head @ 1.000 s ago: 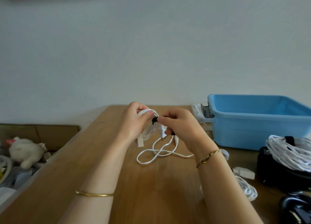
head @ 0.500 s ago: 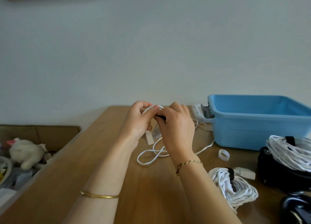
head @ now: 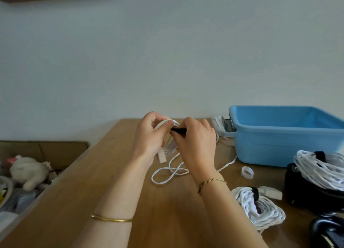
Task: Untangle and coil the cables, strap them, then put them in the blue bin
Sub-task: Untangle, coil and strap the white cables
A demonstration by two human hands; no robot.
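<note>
Head view. The left hand (head: 149, 137) and right hand (head: 195, 147) meet above the far end of the wooden table (head: 167, 216), close to its back edge along the pale wall. Left of the fingers, the table's long edge runs diagonally toward the viewer. Past it sits a cardboard box (head: 59, 150) holding a plush toy (head: 28, 171). On the near side of the fingers, bare wood shows between the two forearms. The blue bin (head: 279, 145) stands to the right of the fingers, near the right knuckles, with its open top facing up.

The white flat cable (head: 172, 147) is gathered into a small coil between the hands, raised off the table. The left fingers curl round it and the thumb presses on its top. A rectangular white plug (head: 161, 156) hangs below the left palm. The cable's loose tail (head: 163, 175) lies in soft loops on the wood under the right wrist, and one strand trails toward the bin. The right thumb and fingertips pinch a black strap (head: 179, 130) at the top of the coil.

The cable is smooth and ribbon-like, and the strap is matte and dark. Right of the right wrist lie a small white ring (head: 247, 172) and a braided white coil (head: 260, 210) bound by a black band. A larger braided bundle (head: 320, 169) rests on a black object (head: 301, 193). The bin is glossy plastic with rounded corners.
</note>
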